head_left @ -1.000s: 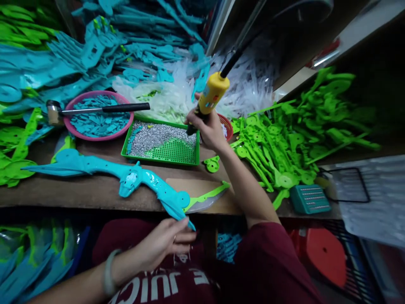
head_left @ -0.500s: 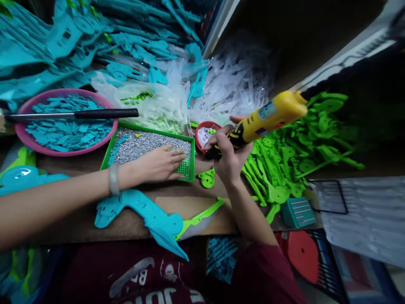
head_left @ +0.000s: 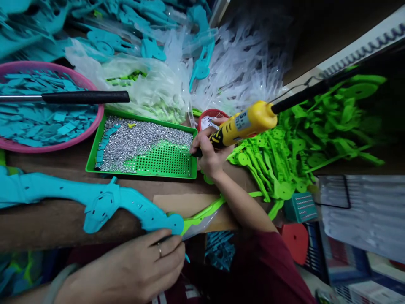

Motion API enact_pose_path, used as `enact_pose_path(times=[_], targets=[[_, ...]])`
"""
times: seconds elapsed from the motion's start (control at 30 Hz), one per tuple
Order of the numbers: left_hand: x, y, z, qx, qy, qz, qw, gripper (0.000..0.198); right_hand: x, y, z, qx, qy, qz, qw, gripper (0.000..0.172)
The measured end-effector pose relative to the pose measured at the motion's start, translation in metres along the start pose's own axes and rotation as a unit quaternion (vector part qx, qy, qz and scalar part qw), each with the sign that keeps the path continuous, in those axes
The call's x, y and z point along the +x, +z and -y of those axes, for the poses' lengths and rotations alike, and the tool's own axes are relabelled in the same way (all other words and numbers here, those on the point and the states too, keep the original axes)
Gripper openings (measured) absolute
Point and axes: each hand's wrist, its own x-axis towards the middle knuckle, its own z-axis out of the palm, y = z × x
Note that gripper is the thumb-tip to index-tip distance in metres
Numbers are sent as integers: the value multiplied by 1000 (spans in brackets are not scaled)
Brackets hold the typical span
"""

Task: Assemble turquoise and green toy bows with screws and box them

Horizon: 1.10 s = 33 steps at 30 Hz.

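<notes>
My right hand (head_left: pixel 210 154) is wrapped around the yellow and black electric screwdriver (head_left: pixel 249 122), whose dark tip points left over the right end of the screw tray. My left hand (head_left: pixel 136 266) is at the near table edge, its fingers bent together beside the round end of a long turquoise plastic part (head_left: pixel 133 202). What its fingertips hold, if anything, is hidden. A lime-green curved piece (head_left: pixel 202 215) extends from that round end. Behind the part sits a green perforated tray (head_left: pixel 164 158) of small silver screws (head_left: pixel 136 139), a few turquoise bits at its left side.
A pink basin (head_left: pixel 91 84) of turquoise chips stands left, with a black-handled tool (head_left: pixel 85 97) across it. Clear plastic bags (head_left: pixel 240 76) and a red basket (head_left: pixel 215 113) lie behind. Lime-green parts (head_left: pixel 278 156) pile up right, near a teal box (head_left: pixel 302 207).
My left hand has left the screw tray and come down to the near edge by the turquoise part. The screwdriver in my right hand has moved left, toward the tray. The view has shifted.
</notes>
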Motion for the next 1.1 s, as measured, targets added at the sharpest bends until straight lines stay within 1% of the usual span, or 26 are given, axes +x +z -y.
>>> enact_pose_path(times=[0.07,0.13,0.2,0.3,0.43,0.6,0.67,0.77,0.87,0.93,1.03,1.1], targets=[[-13,15,-11,12,4,-9,1000,24,-2,0,-4,-3,-4,5,1000,40],[-20,29,-12,26,-19,-42,999,25,-3,0,-7,-5,-6,8,1000,41],[-22,39,-10,30,-47,-76,996,25,-4,0,-8,-18,-1,15,1000,40],[-17,45,-8,30,-64,-98,993,23,-5,1,-8,-39,2,18,999,38],[-9,47,-8,29,-74,-107,991,25,-6,1,-7,-43,-4,15,999,35],[-8,45,-6,16,-71,-100,992,28,-6,0,-5,-8,-10,21,1000,29],[-8,45,-5,2,-77,-101,992,30,-6,1,-4,-14,-6,24,1000,28],[-7,44,-2,-15,-91,-97,991,34,-7,2,-3,-39,-6,14,999,30],[-5,42,0,-31,-99,-91,990,35,-9,1,-4,-71,-11,3,997,31],[-4,40,1,-32,-101,-87,991,34,-11,1,-6,-83,-14,8,996,29],[-3,40,0,-20,-98,-93,991,34,-8,5,-8,-79,-8,16,997,29],[-3,43,0,-6,-106,-105,989,35,-2,9,-2,-64,-11,7,998,29]])
